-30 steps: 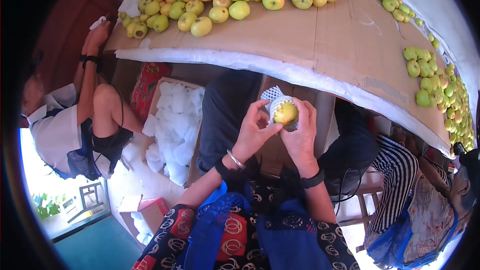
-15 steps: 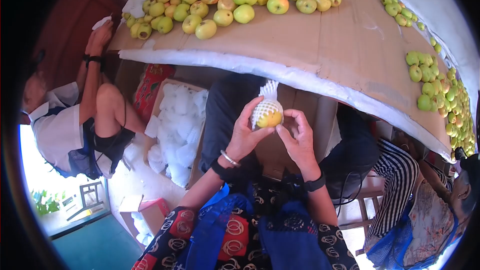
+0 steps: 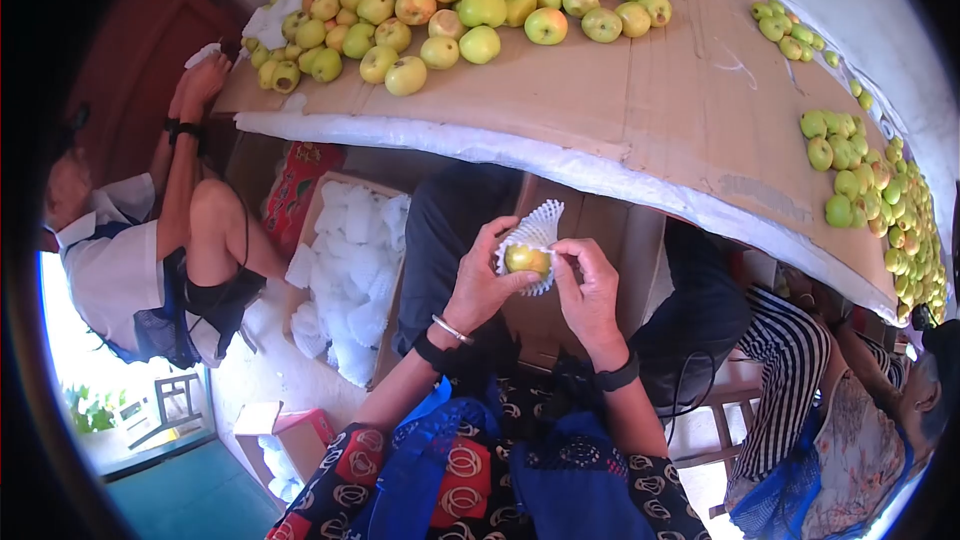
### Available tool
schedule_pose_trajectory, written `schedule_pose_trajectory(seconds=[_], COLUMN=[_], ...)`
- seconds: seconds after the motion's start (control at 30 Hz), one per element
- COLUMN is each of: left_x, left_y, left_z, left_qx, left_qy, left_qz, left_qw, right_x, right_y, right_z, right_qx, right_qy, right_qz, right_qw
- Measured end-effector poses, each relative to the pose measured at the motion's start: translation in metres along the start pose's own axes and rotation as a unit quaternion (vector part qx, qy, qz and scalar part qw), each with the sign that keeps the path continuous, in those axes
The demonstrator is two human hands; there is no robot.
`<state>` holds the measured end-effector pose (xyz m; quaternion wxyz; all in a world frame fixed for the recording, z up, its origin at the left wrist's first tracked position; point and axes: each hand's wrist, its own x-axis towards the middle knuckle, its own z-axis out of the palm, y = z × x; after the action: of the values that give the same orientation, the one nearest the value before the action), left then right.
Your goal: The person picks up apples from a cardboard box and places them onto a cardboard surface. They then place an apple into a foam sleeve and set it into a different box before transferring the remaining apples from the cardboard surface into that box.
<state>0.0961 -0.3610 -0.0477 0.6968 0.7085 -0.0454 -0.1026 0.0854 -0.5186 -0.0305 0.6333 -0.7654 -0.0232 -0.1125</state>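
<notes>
A yellow-green fruit (image 3: 527,260) sits partly inside a white foam net sleeve (image 3: 541,226) in front of my body, its lower side uncovered. My left hand (image 3: 482,280) is wrapped round the fruit and the sleeve from the left. With thumb and index finger, my right hand (image 3: 587,290) pinches the sleeve's edge on the right. The sleeve flares open toward its upper end. A bracelet and a dark band are on my left wrist, and another dark band circles my right wrist.
A cardboard-covered table (image 3: 680,90) bears a heap of apples (image 3: 480,8) and more apples (image 3: 900,230) at right. Below its padded edge stands a box of white foam sleeves (image 3: 350,270). One person (image 3: 130,240) sits at left, another (image 3: 850,420) at right.
The sleeve has been spread wider and folded back, showing more of the fruit. My right hand has shifted from the fruit to the sleeve's edge. The whole view has moved slightly.
</notes>
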Motion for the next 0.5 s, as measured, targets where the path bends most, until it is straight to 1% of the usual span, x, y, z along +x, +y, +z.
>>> schedule_pose_trajectory(seconds=[0.03, 0.07, 0.13, 0.17, 0.2, 0.23, 0.27, 0.33, 0.37, 0.4, 0.43, 0.47, 0.5], left_x=[0.000, 0.002, 0.006, 0.007, 0.009, 0.010, 0.010, 0.012, 0.009, 0.010, 0.012, 0.011, 0.009], left_y=[-0.004, -0.009, -0.017, -0.021, -0.022, -0.023, -0.024, -0.019, -0.014, -0.012, -0.011, -0.009, 0.002], left_z=[0.001, 0.001, 0.002, 0.003, 0.003, 0.004, 0.004, 0.002, 0.002, -0.001, -0.006, -0.009, -0.006], left_qx=[-0.053, -0.052, -0.092, -0.093, -0.132, -0.172, -0.171, -0.109, -0.128, -0.127, -0.047, 0.034, 0.026], left_qy=[0.021, 0.020, 0.056, 0.056, 0.085, 0.113, 0.114, 0.134, 0.149, 0.151, 0.154, 0.153, 0.139], left_qz=[-0.011, -0.012, -0.015, -0.015, 0.002, 0.017, 0.011, 0.047, 0.037, 0.036, 0.044, 0.051, 0.038], left_qw=[0.998, 0.998, 0.994, 0.994, 0.988, 0.979, 0.979, 0.984, 0.980, 0.980, 0.986, 0.986, 0.989], right_x=[0.002, 0.003, 0.001, 0.000, -0.001, -0.003, -0.004, -0.001, -0.002, 0.001, 0.002, 0.002, 0.003], right_y=[-0.006, -0.012, -0.018, -0.015, -0.014, -0.014, -0.011, -0.006, -0.008, -0.024, -0.033, -0.028, -0.017], right_z=[0.000, 0.001, 0.007, 0.009, 0.011, 0.012, 0.012, 0.013, 0.011, 0.008, 0.006, 0.008, 0.011], right_qx=[-0.039, -0.076, -0.085, -0.092, -0.100, -0.090, -0.090, -0.133, -0.131, -0.122, -0.113, -0.113, -0.142], right_qy=[-0.025, -0.052, -0.068, -0.075, -0.082, -0.090, -0.091, -0.083, -0.085, -0.060, -0.037, -0.038, -0.049], right_qz=[-0.049, -0.096, -0.111, -0.132, -0.152, -0.140, -0.134, -0.133, -0.132, -0.085, -0.036, -0.033, -0.072], right_qw=[0.998, 0.991, 0.988, 0.984, 0.980, 0.982, 0.983, 0.979, 0.979, 0.987, 0.992, 0.992, 0.986])
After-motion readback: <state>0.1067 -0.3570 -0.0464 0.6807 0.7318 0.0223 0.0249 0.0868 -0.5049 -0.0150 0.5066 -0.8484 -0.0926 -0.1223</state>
